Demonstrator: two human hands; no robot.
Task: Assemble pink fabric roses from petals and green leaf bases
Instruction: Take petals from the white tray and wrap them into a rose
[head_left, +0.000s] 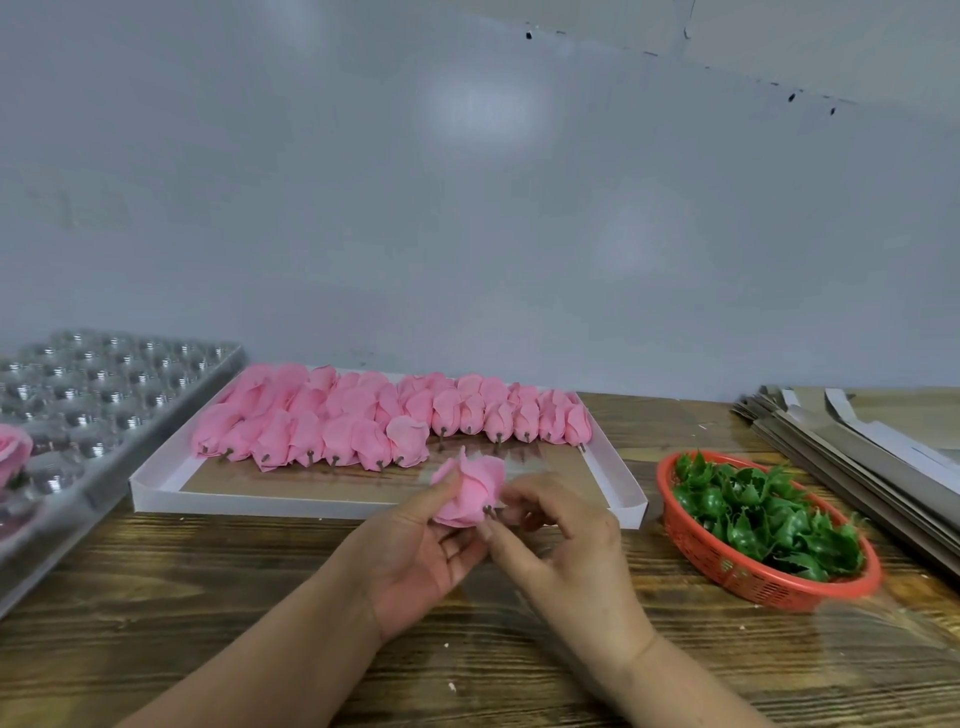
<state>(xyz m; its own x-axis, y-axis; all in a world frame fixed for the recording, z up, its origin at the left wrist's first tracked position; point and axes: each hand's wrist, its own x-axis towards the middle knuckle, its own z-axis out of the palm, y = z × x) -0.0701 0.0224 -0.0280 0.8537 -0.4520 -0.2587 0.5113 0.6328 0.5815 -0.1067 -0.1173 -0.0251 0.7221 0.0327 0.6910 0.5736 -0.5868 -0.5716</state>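
Stem pinched, rose head steadied for its leaf base.
The left hand (415, 545) cupped the pink rose head (470, 491) over the bench (208, 597) while the right hand's (563, 540) grip held narrow on its stem (489, 511); best keep that stem exposed, since the green leaf bases (763, 514) waited in the red basket (737, 574) nearby.

The left hand (415, 551) holds a pink rose head (470, 493) while the right hand (566, 540) pinches its stem. Beyond the grip lies a tray of roses (363, 506); to its right, a red basket of green leaf bases (727, 566) on the table (208, 597).

Even, soft light; pale glare patches on wall (478, 111); edges bowed, left tray (104, 395) blurry, perhaps defocused.
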